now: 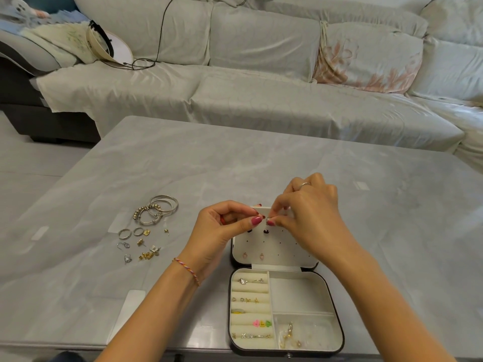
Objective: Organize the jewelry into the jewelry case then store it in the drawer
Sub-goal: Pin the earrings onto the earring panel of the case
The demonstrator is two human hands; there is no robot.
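Note:
An open jewelry case [305, 291] lies on the grey table near its front edge, with rings in the foam rolls at its left and small gold pieces in a lower right compartment. Its white earring panel [277, 246] is raised, with two dark studs and two pink studs pinned in it. My left hand [224, 231] pinches the panel's top edge. My right hand [308, 215] pinches a small silver earring [268, 218] at that same edge. Loose bangles [159, 209], rings and earrings [141, 245] lie on the table to the left.
The grey marble-look table [261, 165] stretches ahead of the case. A light grey sofa [261, 82] runs behind it, with a floral pillow [366, 61], a black cable and an embroidery hoop [109, 45] at its left end.

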